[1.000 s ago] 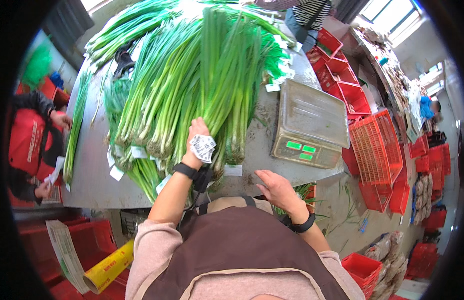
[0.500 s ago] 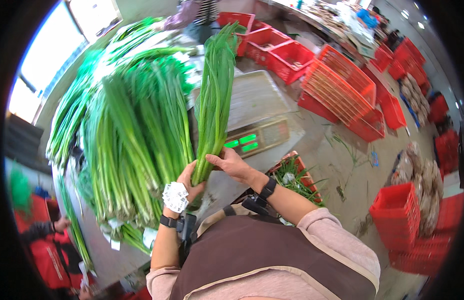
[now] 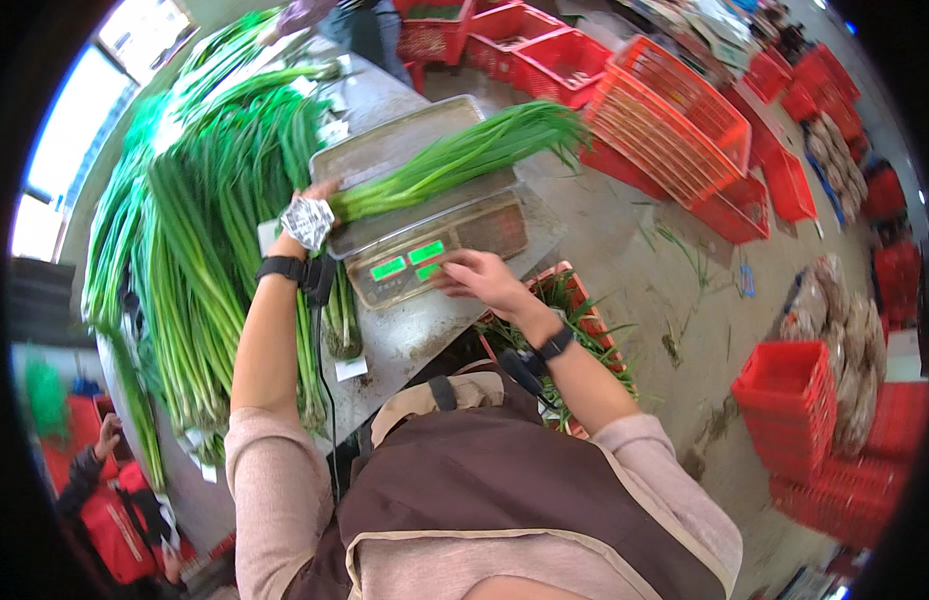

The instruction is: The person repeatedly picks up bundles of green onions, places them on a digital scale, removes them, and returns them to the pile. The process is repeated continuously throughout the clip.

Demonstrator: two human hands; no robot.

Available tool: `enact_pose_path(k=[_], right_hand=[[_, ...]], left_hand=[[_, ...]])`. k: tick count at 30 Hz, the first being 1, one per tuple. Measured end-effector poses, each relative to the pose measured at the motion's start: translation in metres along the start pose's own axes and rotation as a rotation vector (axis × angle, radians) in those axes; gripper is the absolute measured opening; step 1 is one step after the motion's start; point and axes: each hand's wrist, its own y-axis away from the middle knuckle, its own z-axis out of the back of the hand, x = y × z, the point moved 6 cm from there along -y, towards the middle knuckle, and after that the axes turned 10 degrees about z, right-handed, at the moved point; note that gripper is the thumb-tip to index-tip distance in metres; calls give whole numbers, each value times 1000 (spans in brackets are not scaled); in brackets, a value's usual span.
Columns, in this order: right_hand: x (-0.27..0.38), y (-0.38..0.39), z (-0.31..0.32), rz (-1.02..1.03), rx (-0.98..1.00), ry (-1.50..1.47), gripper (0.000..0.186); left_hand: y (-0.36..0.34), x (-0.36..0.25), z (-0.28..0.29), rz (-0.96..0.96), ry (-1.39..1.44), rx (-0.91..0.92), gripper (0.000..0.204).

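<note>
A bunch of green onions (image 3: 455, 160) lies slantwise over the metal pan (image 3: 385, 135) of a weighing scale, its leafy ends sticking out past the right side. My left hand (image 3: 320, 200) is closed round the root end; a wad of white labels (image 3: 308, 222) covers its back and hides some of the fingers. Beside the scale's lit green display (image 3: 425, 253), my right hand (image 3: 485, 280) is held with loosely bent, parted fingers and nothing in them. Many more green onion bunches (image 3: 200, 270) are heaped on the table to the left.
Red crates (image 3: 675, 120) stand beyond the scale and at the right (image 3: 785, 400). A crate of loose green leaves (image 3: 585, 320) sits by my right forearm. Another person's hand (image 3: 109, 436) shows at the lower left, and someone stands at the far table edge.
The green onion bunch has gone from upright in both hands to lying across the scale pan. My right hand has let go and moved to the display; my left hand has moved left and farther away.
</note>
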Motion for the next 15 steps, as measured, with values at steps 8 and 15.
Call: enact_pose_path(k=[8,15], right_hand=[[-94,129,108,-373,-398,-147,21],[-81,100,101,-368,-137,140,23]], left_hand=[[125,77,29,747,799,-524,22],[205,51,-45,992,737,-403,38]])
